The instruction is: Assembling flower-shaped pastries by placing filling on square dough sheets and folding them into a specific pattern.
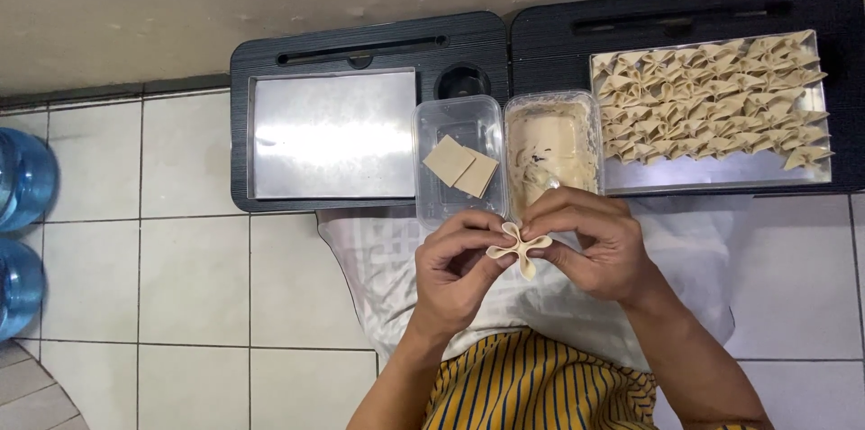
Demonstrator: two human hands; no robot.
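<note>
Both the left hand (455, 268) and right hand (590, 245) pinch a folded dumpling (520, 248) between their fingertips, just below the filling tub (551, 146). Pressing too hard could tear the thin dough or squeeze filling out; a loose pinch lets folds spring open.

Two black trays (270, 52), two steel sheets (333, 133), two clear tubs (428, 124) and two water bottles (22, 178). Two flat wrappers (461, 166) lie in one tub. The folded dumplings (712, 97) are too many to count.
</note>
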